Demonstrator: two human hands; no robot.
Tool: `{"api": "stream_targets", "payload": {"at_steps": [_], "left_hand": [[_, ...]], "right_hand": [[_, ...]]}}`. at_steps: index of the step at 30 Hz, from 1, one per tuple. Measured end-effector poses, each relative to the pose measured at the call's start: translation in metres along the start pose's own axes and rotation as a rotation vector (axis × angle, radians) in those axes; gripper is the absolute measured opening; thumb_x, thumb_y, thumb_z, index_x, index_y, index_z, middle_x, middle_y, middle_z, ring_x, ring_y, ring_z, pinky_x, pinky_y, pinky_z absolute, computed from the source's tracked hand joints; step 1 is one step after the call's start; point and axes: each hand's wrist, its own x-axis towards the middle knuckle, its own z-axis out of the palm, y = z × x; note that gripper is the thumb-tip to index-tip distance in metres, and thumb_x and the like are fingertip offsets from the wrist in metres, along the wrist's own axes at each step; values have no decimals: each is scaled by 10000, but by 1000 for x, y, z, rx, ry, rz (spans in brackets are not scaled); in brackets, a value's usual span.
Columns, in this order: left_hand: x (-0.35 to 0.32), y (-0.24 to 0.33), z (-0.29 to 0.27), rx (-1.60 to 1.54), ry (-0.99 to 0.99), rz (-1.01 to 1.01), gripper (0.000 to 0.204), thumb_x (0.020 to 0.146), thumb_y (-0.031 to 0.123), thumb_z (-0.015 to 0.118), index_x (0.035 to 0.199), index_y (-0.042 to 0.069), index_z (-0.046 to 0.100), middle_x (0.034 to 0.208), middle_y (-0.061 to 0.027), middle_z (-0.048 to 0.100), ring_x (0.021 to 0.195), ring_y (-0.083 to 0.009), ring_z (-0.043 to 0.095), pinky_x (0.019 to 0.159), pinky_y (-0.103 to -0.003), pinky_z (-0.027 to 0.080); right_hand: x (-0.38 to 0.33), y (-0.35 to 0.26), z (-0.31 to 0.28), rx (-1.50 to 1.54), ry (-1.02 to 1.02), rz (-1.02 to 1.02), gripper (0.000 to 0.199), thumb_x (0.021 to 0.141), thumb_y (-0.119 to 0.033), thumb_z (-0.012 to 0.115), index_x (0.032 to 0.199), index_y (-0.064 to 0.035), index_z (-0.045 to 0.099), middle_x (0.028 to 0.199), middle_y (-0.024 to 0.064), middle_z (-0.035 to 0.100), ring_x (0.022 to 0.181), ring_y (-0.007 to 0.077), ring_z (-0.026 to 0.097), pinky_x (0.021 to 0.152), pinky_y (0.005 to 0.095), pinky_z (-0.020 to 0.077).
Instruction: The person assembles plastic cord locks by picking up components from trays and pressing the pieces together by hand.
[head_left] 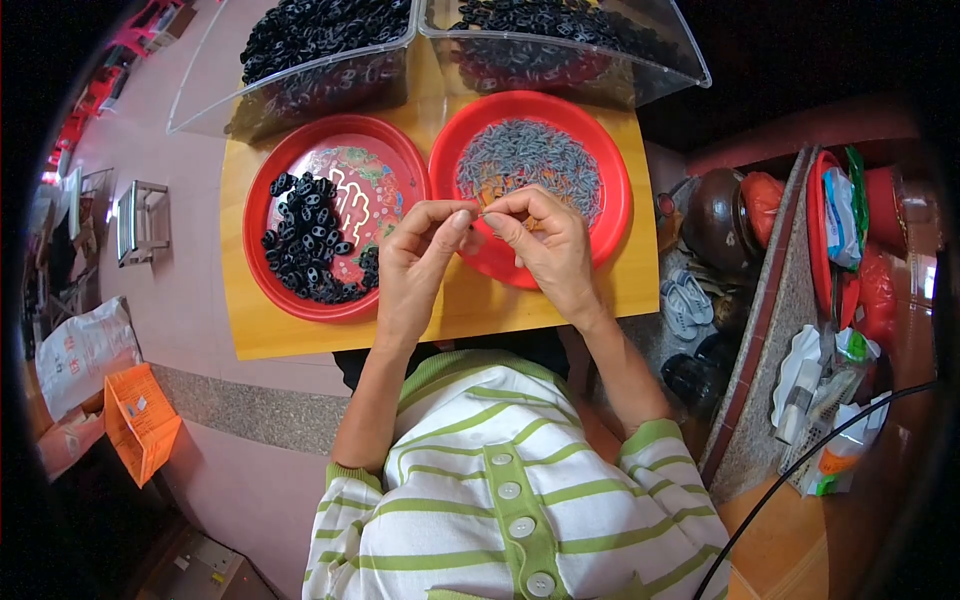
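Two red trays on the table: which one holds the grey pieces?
The right-hand red tray, which has many small grey pieces spread across it; the left-hand red tray instead holds black oval pieces.

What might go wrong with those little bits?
The left hand and right hand seem to pinch a tiny piece, too small to make out, that might slip. The left red plate sits near the front edge of the table, so a bump might spill its black pieces. The right red plate is close beside it, so grey pieces might get mixed in.
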Motion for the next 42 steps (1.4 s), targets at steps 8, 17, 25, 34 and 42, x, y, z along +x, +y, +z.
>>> {"api": "stream_targets", "payload": {"at_steps": [8, 17, 25, 34, 42], "left_hand": [[-10, 1, -14, -353, -12, -128, 176, 897, 48, 537, 1049, -40, 540, 964, -136, 624, 890, -194, 644, 806, -279, 526], [-18, 4, -23, -509, -14, -179, 153, 897, 35, 534, 1036, -28, 539, 946, -149, 628, 832, -186, 649, 751, -269, 530], [-24, 4, -27, -478, 43, -171, 150, 877, 19, 556, 1019, -28, 539, 944, -152, 630, 812, -178, 645, 741, -258, 519], [-29, 4, -29, -495, 40, -139, 96, 861, 8, 574, 950, -25, 588, 880, -126, 649, 766, -161, 641, 687, -250, 520], [-32, 2, -24, -364, 46, -144, 182, 881, 50, 572, 1027, -46, 620, 887, -102, 653, 744, -127, 620, 687, -225, 497]], "right_hand": [[-3, -6, 2, -45, 29, -56, 66, 790, -31, 652, 857, -32, 646, 791, 58, 617, 711, 131, 596, 586, 238, 462], [2, -23, 11, -112, -36, -162, 92, 788, -47, 656, 879, -45, 645, 804, 49, 627, 703, 130, 606, 573, 243, 473], [-4, -23, 18, -49, -90, -160, 91, 803, -49, 635, 889, -29, 613, 880, 68, 615, 773, 157, 604, 613, 252, 479], [-1, -28, 17, -312, -109, -275, 123, 745, -24, 652, 861, -31, 612, 842, 93, 606, 765, 234, 603, 636, 319, 484], [-1, -35, 17, -291, -102, -264, 92, 777, -44, 647, 861, -35, 610, 806, 86, 605, 755, 230, 605, 633, 316, 477]]}}
